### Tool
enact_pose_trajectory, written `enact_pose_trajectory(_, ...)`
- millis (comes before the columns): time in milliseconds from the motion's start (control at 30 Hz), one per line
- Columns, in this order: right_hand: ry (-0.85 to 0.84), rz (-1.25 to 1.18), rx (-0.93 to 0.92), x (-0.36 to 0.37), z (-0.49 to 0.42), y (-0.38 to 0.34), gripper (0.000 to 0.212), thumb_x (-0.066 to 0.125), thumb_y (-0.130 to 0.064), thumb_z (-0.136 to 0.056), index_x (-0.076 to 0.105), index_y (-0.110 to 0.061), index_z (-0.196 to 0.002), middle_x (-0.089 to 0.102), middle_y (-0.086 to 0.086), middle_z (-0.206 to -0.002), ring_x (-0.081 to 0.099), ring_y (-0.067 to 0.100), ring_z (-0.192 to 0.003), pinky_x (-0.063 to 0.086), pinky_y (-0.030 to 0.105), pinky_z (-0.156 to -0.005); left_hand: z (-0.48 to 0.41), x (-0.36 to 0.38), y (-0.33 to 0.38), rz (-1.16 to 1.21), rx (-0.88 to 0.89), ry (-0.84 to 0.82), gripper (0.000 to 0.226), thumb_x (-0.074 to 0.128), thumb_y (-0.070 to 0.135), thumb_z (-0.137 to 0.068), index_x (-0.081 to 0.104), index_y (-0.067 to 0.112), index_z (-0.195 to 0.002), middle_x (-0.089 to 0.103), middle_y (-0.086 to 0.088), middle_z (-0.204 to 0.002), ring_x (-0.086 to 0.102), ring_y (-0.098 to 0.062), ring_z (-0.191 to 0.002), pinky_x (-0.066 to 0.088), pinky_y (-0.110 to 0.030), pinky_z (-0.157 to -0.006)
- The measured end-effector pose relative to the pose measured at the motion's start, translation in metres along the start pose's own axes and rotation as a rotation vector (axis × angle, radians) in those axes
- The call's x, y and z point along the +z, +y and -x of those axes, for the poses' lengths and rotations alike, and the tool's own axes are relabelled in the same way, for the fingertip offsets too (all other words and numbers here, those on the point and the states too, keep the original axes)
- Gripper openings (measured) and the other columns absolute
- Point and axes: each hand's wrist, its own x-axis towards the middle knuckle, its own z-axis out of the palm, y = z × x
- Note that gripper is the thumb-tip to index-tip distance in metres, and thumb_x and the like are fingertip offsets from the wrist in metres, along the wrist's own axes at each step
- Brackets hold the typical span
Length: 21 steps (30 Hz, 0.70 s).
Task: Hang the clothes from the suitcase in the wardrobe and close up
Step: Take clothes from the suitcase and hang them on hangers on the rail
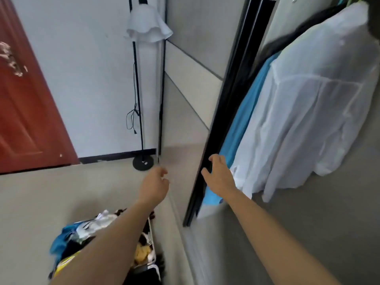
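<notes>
The wardrobe's grey sliding door (191, 83) has a black edge (224, 120). My right hand (221, 174) grips that edge low down, thumb on the front and fingers curled behind it. My left hand (155, 183) hovers just left of it near the door face, fingers loosely curled and holding nothing. Inside the wardrobe hang a white shirt (308, 112), a blue garment (242, 120) and a dark one (292, 36). The open suitcase (151, 239) lies on the floor at the bottom, partly hidden by my left forearm, with mixed clothes (72, 237) piled in it.
A black floor lamp (143, 161) with a white shade (147, 25) stands in the corner beside the wardrobe, its cord dangling. A red-brown room door (24, 112) fills the left side. Beige floor (61, 192) spreads between that door and the suitcase.
</notes>
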Motion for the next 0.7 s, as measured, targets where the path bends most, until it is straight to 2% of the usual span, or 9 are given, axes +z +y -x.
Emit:
enact_pose_trajectory(100,-0.149,0.008,0.053,0.058,0.053,-0.028,0.036,0.054,-0.026,-0.093,0.043,-0.008,-0.122,0.04,0.009,-0.126,0.055,0.032,-0.1,0.047,0.041,-0.084,0.048,-0.026,-0.073,-0.091,-0.07,-0.039,0.03,0.05,0.01,-0.091,0.06,0.013,-0.119,0.063,-0.008,-0.12,0.059,-0.026,-0.106,0.043,-0.032,-0.088)
enact_pose_trajectory(167,-0.292,0.014,0.069,0.097,0.089,-0.044,0.041,0.053,-0.028,-0.094,0.04,-0.009,-0.129,0.039,0.009,-0.132,0.054,0.032,-0.106,0.046,0.04,-0.088,0.081,-0.041,-0.116,-0.116,-0.121,-0.031,0.028,0.05,0.011,-0.09,0.061,0.012,-0.116,0.064,-0.009,-0.116,0.059,-0.028,-0.105,0.043,-0.033,-0.083)
enact_pose_trajectory(300,-0.561,0.03,0.068,0.166,0.158,-0.065,0.053,0.051,-0.032,-0.098,0.032,-0.01,-0.142,0.035,0.009,-0.143,0.046,0.028,-0.125,0.042,0.037,-0.1,0.148,-0.063,-0.196,-0.154,-0.272,-0.057,0.028,0.05,0.015,-0.09,0.061,0.017,-0.116,0.067,-0.006,-0.111,0.059,-0.022,-0.085,0.045,-0.03,-0.071)
enact_pose_trajectory(367,-0.667,0.034,0.071,0.197,0.186,-0.07,0.055,0.05,-0.034,-0.098,0.031,-0.011,-0.144,0.036,0.01,-0.142,0.045,0.027,-0.126,0.041,0.038,-0.102,0.176,-0.067,-0.231,-0.163,-0.343,-0.067,0.028,0.05,0.015,-0.092,0.06,0.017,-0.118,0.065,-0.006,-0.114,0.055,-0.017,-0.079,0.042,-0.029,-0.069)
enact_pose_trajectory(467,-0.761,0.061,0.09,0.239,0.214,-0.063,0.055,0.051,-0.035,-0.097,0.033,-0.013,-0.144,0.038,0.011,-0.142,0.046,0.027,-0.125,0.042,0.038,-0.102,0.206,-0.06,-0.276,-0.149,-0.44,-0.086,0.026,0.048,0.014,-0.093,0.06,0.016,-0.115,0.064,-0.006,-0.114,0.059,-0.021,-0.08,0.044,-0.031,-0.066)
enact_pose_trajectory(533,-0.803,0.068,0.118,0.269,0.229,-0.052,0.052,0.052,-0.035,-0.097,0.036,-0.015,-0.142,0.041,0.008,-0.139,0.05,0.024,-0.12,0.045,0.037,-0.099,0.222,-0.045,-0.309,-0.108,-0.506,-0.1,0.027,0.048,0.014,-0.093,0.059,0.016,-0.117,0.064,-0.006,-0.113,0.062,-0.019,-0.076,0.05,-0.034,-0.066)
enact_pose_trajectory(600,-0.849,0.069,0.15,0.307,0.245,-0.034,0.051,0.051,-0.035,-0.097,0.037,-0.017,-0.143,0.042,0.004,-0.137,0.054,0.023,-0.114,0.047,0.036,-0.095,0.235,-0.021,-0.344,-0.096,-0.577,-0.131,0.028,0.047,0.016,-0.095,0.058,0.016,-0.121,0.061,-0.006,-0.116,0.061,-0.016,-0.076,0.049,-0.031,-0.066)
enact_pose_trajectory(700,-0.912,0.104,0.169,0.363,0.267,-0.002,0.05,0.049,-0.036,-0.098,0.036,-0.02,-0.143,0.044,0.003,-0.136,0.054,0.022,-0.115,0.047,0.035,-0.094,0.249,0.019,-0.392,-0.089,-0.667,-0.182,0.028,0.044,0.014,-0.094,0.058,0.012,-0.118,0.058,-0.006,-0.094,0.053,-0.014,-0.062,0.039,-0.027,-0.054)
